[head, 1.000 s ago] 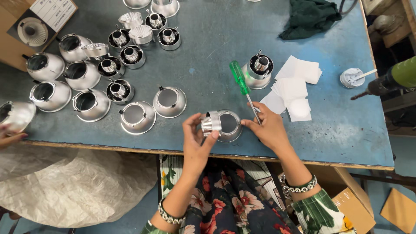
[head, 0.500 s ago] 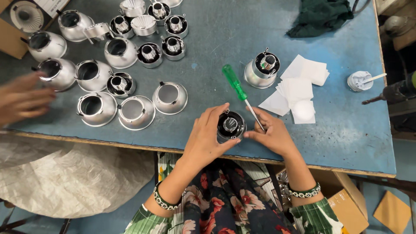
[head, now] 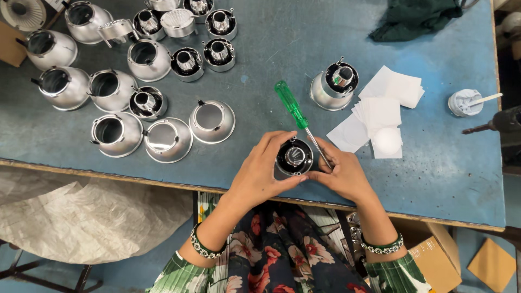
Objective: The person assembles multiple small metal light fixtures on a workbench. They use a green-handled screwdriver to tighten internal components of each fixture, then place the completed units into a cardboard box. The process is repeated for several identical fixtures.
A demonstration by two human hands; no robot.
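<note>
Both hands close around a small round metal lamp housing (head: 294, 157) with a black inside, held near the table's front edge. My left hand (head: 262, 173) wraps its left side, fingers over the rim. My right hand (head: 343, 173) holds its right side. A green-handled screwdriver (head: 291, 104) lies on the blue table (head: 271, 38); its shaft runs down to the fingers of my right hand.
Several silver housings (head: 163, 140) and reflector cups (head: 212, 121) crowd the table's left and back. One housing (head: 335, 84) stands beside a stack of white paper squares (head: 380, 111). A dark green cloth (head: 415, 19), a small white pot (head: 465, 102) and a drill (head: 502, 122) lie at the right.
The housing has been turned from lying sideways to facing up between both hands. Another person's hand at the left edge has left the view. The view has shifted.
</note>
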